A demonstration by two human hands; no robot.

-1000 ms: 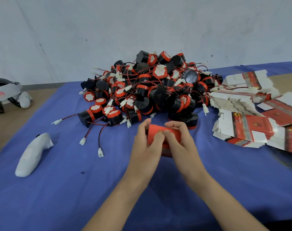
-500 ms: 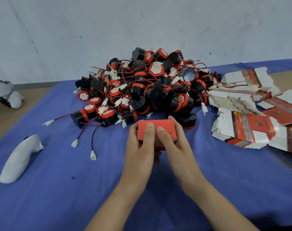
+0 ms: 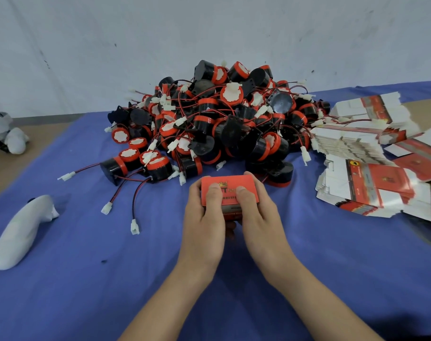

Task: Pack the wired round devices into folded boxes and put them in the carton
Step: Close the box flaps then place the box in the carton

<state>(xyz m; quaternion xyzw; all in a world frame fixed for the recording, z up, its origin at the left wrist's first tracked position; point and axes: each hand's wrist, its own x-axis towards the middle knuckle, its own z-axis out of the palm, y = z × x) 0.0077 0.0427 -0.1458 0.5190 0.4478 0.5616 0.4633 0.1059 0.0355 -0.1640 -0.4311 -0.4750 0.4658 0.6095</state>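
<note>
Since a second ago the box (image 3: 230, 184) has turned from standing on end to lying flat, broad red face up, and since half a second ago the two thumbs have slid apart, so that printed lettering shows between them. Far to the left of the fingers, at the cloth's edge, lies part of a white headset (image 3: 11, 140); nearer, and still well left of them, a white controller (image 3: 20, 232) rests on the blue cloth (image 3: 86, 279). Between it and the left fingers trail red and black wires ending in white plugs (image 3: 135, 228), which run back to the devices (image 3: 222, 124), black drums with red caps heaped just beyond the fingertips against the pale wall (image 3: 111, 45). The left hand (image 3: 204, 225) grips the box's left end, thumb (image 3: 214, 193) pressed on the top face and fingers curled round the far left corner and underneath. The box sits between both hands, just above the cloth, near the foot of the heap. The right hand (image 3: 256, 217) grips the right end the same way, thumb (image 3: 244, 196) on top and fingertips hooked over the far edge. Right of the right fingers, well apart from them, a slumped stack of unfolded red and white blanks (image 3: 372, 183) lies on the cloth.
</note>
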